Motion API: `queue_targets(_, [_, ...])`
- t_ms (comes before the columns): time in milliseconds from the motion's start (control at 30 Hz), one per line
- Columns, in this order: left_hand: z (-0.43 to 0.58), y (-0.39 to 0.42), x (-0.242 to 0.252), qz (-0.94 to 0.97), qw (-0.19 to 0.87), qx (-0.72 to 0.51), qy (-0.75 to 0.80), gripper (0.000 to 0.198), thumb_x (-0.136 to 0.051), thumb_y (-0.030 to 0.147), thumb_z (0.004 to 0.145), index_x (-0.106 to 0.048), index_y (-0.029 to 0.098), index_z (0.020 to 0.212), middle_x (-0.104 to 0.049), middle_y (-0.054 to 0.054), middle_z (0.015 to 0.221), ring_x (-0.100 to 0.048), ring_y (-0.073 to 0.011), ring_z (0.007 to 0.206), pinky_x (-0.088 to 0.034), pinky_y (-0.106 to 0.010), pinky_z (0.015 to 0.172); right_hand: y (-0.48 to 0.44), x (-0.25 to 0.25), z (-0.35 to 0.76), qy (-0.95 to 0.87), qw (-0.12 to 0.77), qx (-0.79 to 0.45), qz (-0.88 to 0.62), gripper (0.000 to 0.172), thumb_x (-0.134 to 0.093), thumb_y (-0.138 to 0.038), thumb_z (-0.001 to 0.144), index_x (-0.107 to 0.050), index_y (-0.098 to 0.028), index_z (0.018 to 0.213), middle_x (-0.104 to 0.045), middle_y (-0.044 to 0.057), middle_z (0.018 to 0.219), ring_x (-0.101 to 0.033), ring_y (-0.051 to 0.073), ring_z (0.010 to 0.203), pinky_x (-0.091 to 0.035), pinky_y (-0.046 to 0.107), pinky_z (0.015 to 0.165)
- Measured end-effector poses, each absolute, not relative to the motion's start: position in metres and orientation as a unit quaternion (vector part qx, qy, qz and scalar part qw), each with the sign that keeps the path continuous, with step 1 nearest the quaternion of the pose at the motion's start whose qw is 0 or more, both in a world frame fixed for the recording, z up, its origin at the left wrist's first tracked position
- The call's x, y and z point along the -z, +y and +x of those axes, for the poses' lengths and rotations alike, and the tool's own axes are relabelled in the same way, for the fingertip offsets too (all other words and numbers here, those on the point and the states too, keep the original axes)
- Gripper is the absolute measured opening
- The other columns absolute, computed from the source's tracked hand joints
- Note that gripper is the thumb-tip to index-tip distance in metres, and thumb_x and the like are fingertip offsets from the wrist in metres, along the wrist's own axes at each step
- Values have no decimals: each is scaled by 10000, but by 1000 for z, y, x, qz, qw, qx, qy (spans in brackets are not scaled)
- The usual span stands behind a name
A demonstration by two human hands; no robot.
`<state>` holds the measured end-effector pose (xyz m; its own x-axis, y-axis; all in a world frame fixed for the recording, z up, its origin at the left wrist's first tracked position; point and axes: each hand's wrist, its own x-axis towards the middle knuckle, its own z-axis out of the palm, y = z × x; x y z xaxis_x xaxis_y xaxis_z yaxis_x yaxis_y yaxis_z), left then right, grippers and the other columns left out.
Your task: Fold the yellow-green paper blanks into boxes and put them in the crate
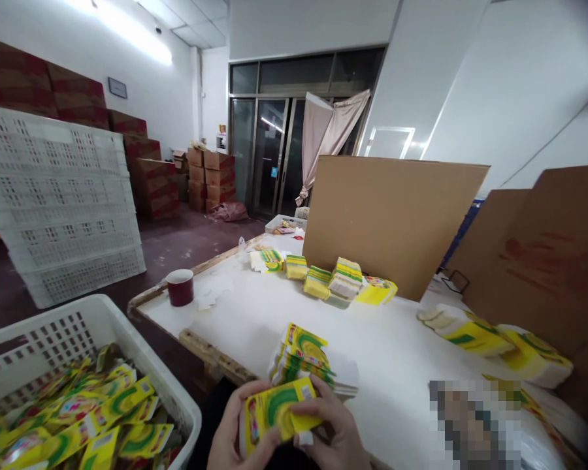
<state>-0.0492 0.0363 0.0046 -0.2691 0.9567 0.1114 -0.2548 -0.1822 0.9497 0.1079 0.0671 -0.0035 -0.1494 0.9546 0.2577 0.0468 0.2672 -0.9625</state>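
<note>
A small yellow and green carton is between my hands, close to the table's front edge. My left hand grips its left end, the thumb lying across the lower face. On the other end, my right hand is closed with fingers over the printed face, near a small white flap. Just beyond them, a stack of similar flat cartons rests on the white table. To the left, a white plastic basket holds many filled-looking yellow and green packs.
A maroon mug stands at the table's left edge. Carton bundles lie before an upright cardboard sheet; more bundles are at right. Stacked white crates and brown boxes stand on the floor at left.
</note>
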Motion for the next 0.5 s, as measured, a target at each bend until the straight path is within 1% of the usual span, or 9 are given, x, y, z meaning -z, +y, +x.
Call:
queue_targets(100, [-44, 34, -12, 196, 531, -719, 403, 424, -682, 409, 684, -566, 219, 1045, -675, -41, 1027, -647, -219, 921, -540, -293, 753, 58, 0, 100, -634, 502, -423, -409, 242, -744, -249, 633, -749, -254, 876, -538, 129, 1284, -506, 325, 1188, -401, 421, 975])
queue_targets(200, [-45, 34, -13, 49, 578, -739, 342, 286, -635, 407, 711, -603, 204, 910, -696, -33, 921, -661, -215, 870, -547, -324, 740, 51, -9, 91, -675, 473, -424, -375, 311, -710, -183, 671, -728, -274, 967, -521, 103, 1305, -518, 293, 1170, -362, 415, 1013])
queue_targets(300, [-44, 32, -16, 18, 569, -759, 315, 201, -622, 364, 711, -608, 178, 787, -692, -30, 827, -665, -199, 826, -547, -319, 732, 47, -13, 81, -646, 476, -485, -348, 254, -678, -161, 694, -732, -248, 927, -552, 96, 1235, -561, 255, 1105, -428, 367, 950])
queue_targets(400, [-40, 31, -19, 40, 550, -774, 311, 186, -618, 340, 708, -612, 169, 780, -683, -28, 822, -657, -184, 842, -542, -297, 741, 42, -9, 69, -589, 506, -529, -341, 214, -678, -123, 668, -721, -226, 850, -552, 84, 1205, -560, 241, 1100, -445, 348, 928])
queue_targets(467, [-42, 32, -20, 51, 541, -773, 328, 202, -613, 352, 702, -609, 165, 781, -680, -30, 809, -656, -184, 825, -545, -301, 731, 40, -7, 64, -579, 506, -542, -339, 217, -665, -110, 676, -712, -221, 856, -539, 84, 1220, -560, 235, 1101, -445, 346, 930])
queue_targets(500, [-46, 32, -20, 62, 533, -770, 344, 210, -604, 366, 706, -604, 167, 774, -675, -28, 789, -656, -190, 817, -548, -317, 730, 40, -7, 64, -586, 493, -547, -339, 239, -665, -116, 682, -709, -221, 892, -527, 88, 1241, -559, 235, 1105, -447, 347, 929])
